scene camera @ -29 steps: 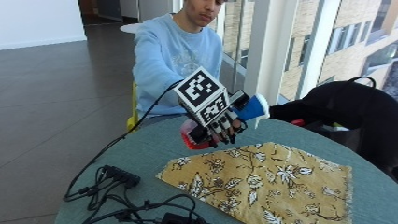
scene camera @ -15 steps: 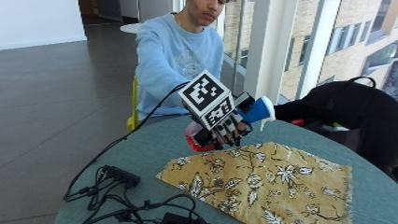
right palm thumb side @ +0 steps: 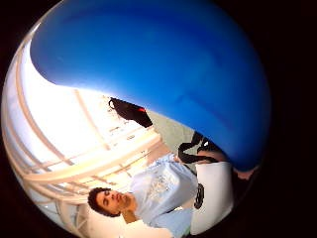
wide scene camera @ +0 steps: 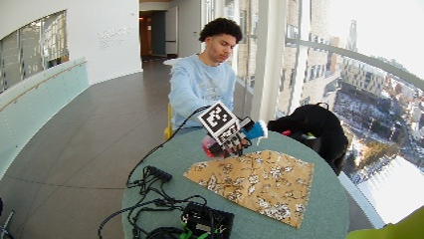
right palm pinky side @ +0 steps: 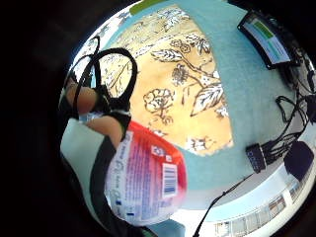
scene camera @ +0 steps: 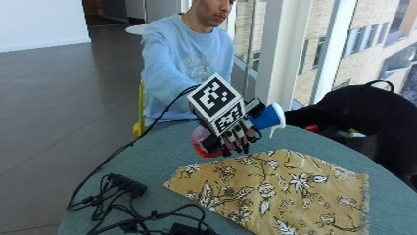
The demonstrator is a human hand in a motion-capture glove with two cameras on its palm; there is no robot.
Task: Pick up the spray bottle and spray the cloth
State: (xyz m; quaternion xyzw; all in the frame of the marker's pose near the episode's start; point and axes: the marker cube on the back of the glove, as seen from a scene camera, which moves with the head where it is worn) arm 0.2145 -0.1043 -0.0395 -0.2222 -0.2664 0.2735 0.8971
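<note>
Counter (scene camera: pixel 163 156): round, teal; carries all items.
Cloth (scene camera: pixel 273 193): lies flat and spread on the counter, presenting a broad target.
Spray bottle (scene camera: pixel 207 142): lifted clear of the counter at the cloth's near edge, tilted, blue head (scene camera: pixel 268 117) over the cloth, evidently to aim.
Right hand (scene camera: pixel 231 134): fingers (scene camera: pixel 236 142) curled and clamped round the bottle's neck.

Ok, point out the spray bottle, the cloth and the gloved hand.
spray bottle (scene camera: pixel 268 117), outside view, blue spray head.
cloth (scene camera: pixel 287 196), outside view, middle of the floral fabric.
right hand (scene camera: pixel 233 139), outside view, gloved fingers round the bottle.
</note>
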